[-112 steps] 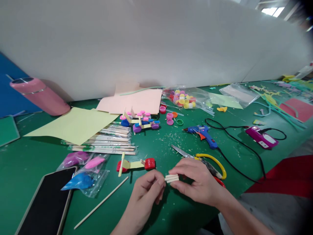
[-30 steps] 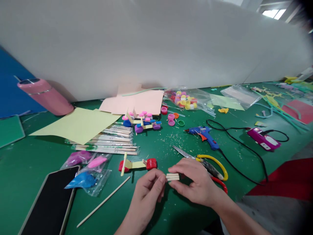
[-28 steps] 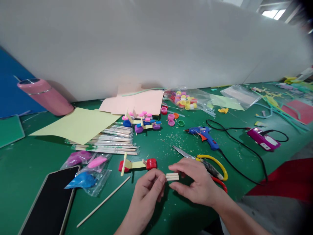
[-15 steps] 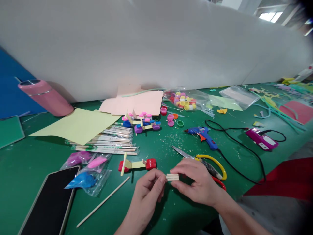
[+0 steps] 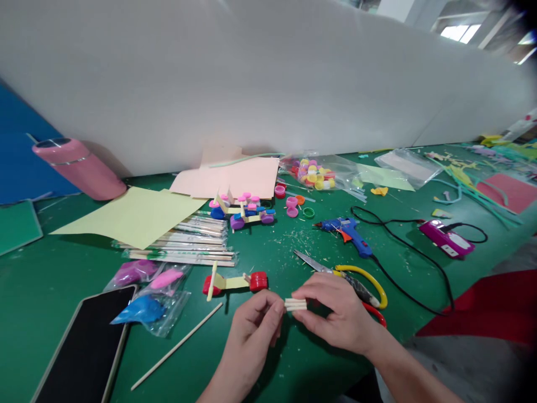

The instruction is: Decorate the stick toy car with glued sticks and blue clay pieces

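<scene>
Wooden short sticks (image 5: 296,304), bundled side by side, were between the two hands, over the green counter (image 5: 310,375). Left hand (image 5: 254,336): fingers closed on the bundle's left end. Right hand (image 5: 339,313): thumb and index finger parted, one on each long side of the bundle; couldn't tell if they pressed on it. Scissors (image 5: 364,271) lay partly behind the right hand, blue glue gun (image 5: 352,236) farther back. Red-wheeled model (image 5: 235,282) sat just beyond the left hand; thin stick (image 5: 177,346) lay between that hand and the phone (image 5: 81,347).
</scene>
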